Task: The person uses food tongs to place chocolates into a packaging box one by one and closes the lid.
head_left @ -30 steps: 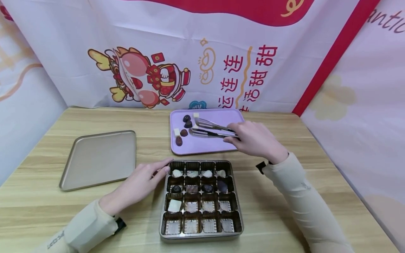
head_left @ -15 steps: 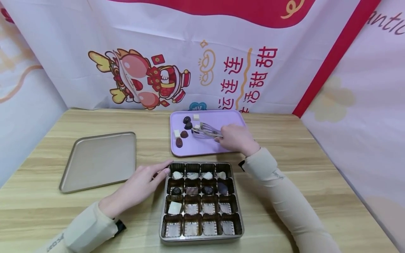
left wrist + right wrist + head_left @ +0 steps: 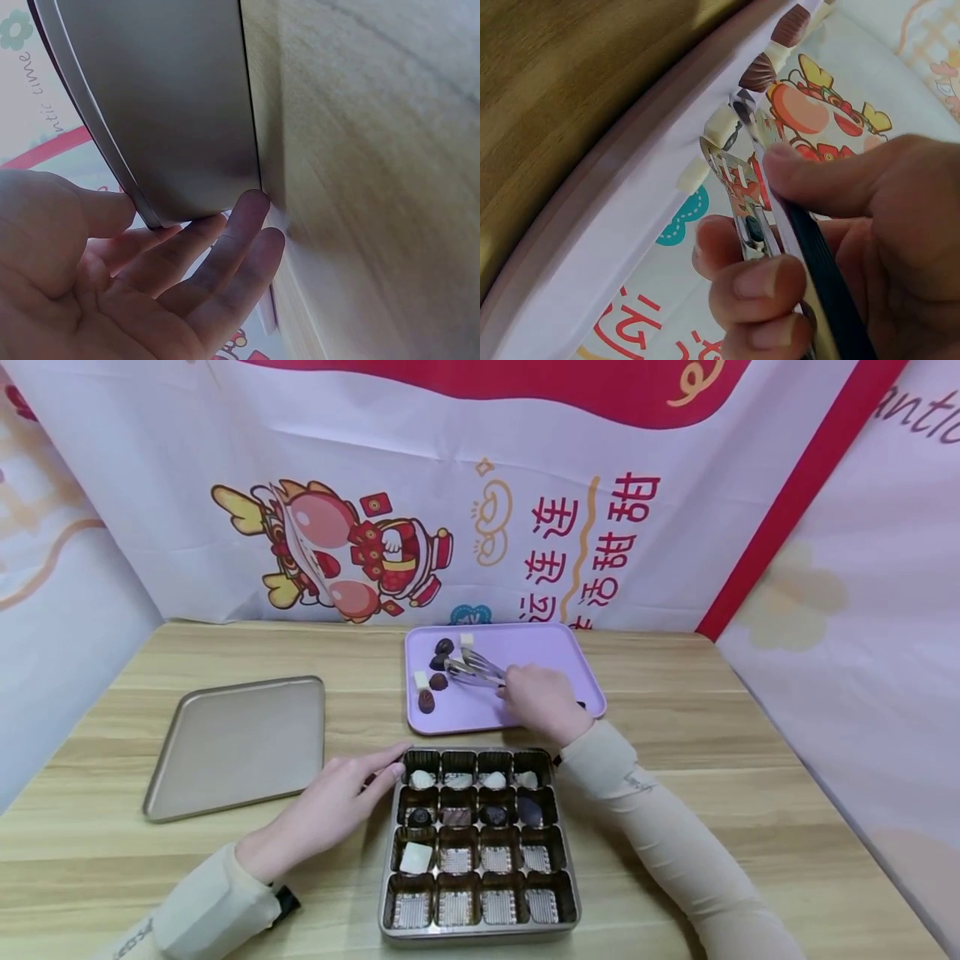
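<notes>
My left hand (image 3: 341, 793) rests at the far left corner of a metal tin (image 3: 480, 931). In the left wrist view its thumb touches the rim and its loosely bent fingers touch the wall. The tin's divided insert holds several white and dark chocolates (image 3: 494, 815) and a white square piece (image 3: 415, 858). Over the purple tray (image 3: 525, 643), my right hand (image 3: 543, 697) grips metal serving tongs (image 3: 480, 670) with dark handles. The tong tips are slightly apart, beside a white chocolate block (image 3: 721, 126) and a dark chocolate. Brown shell-shaped chocolates (image 3: 759, 73) lie close by.
A flat bronze-coloured baking tray (image 3: 240, 747) lies on the wooden table (image 3: 367, 693) at the left. A printed white cloth (image 3: 480, 435) hangs behind the table. More chocolates (image 3: 426, 701) lie along the purple tray's left side.
My right hand has moved left and slightly nearer, over the purple tray. The tong tips, wider apart before, have drawn closer together among the chocolates. My left hand has stayed at the tin.
</notes>
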Motion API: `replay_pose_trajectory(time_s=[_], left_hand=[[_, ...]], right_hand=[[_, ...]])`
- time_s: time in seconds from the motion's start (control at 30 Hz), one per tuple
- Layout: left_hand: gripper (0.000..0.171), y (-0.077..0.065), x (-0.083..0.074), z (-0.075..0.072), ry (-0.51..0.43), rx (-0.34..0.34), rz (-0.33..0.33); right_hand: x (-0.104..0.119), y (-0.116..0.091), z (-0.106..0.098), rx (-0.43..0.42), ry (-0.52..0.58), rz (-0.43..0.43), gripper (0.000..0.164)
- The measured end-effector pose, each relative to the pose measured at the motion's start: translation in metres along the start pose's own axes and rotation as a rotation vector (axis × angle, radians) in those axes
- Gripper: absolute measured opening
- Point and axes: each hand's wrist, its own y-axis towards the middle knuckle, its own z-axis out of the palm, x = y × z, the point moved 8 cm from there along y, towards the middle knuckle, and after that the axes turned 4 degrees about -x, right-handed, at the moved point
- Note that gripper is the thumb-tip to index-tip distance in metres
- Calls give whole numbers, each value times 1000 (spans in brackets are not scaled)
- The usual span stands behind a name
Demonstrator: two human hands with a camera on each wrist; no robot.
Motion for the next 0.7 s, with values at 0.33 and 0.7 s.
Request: replay_pose_trajectory(time_s=[0.33, 0.7], left_hand=[[46, 0, -1, 1, -4, -8, 9], [46, 0, 0, 0, -4, -12, 8]], right_hand=[[-7, -1, -8, -32, -28, -57, 23], [-11, -13, -36, -14, -59, -155, 22]])
